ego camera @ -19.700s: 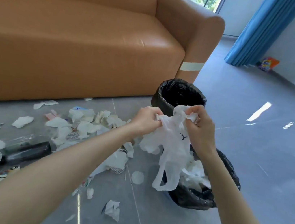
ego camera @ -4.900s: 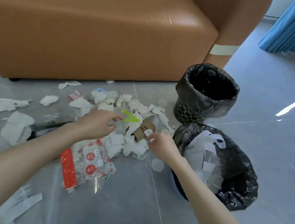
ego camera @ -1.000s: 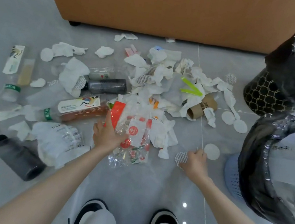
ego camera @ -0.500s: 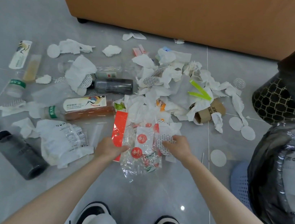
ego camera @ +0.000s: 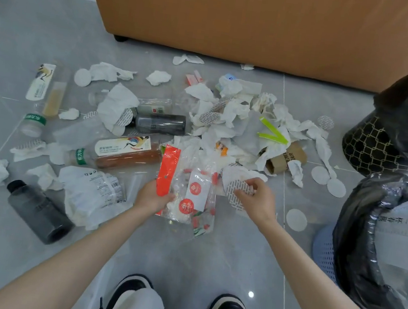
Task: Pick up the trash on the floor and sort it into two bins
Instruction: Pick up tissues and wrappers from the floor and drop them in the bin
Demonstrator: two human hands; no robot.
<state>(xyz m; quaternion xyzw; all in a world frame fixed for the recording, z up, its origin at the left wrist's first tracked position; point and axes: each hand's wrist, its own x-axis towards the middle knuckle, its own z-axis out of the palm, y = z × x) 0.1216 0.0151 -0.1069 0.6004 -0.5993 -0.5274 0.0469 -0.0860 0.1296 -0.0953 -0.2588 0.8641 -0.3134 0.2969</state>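
A: Left hand (ego camera: 154, 198): fingertips hidden under the snack bag (ego camera: 193, 192); bag's corner there covered by the thumb.
B: Confirmed; right hand (ego camera: 256, 201) fingers hide the near edge of the dotted pad (ego camera: 234, 190).
A: Right of those fingers, patterned bin (ego camera: 371, 149) and black-lined bin (ego camera: 356, 238) both cut off by the frame edge.
B: Bottle label (ego camera: 123, 145) beyond the left fingers; print too small to read.

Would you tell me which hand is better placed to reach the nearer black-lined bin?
Right. The right hand, pinching a dotted white round pad, lies closer to the nearer black-lined bin; the left hand grips a clear red-striped plastic packet farther off.
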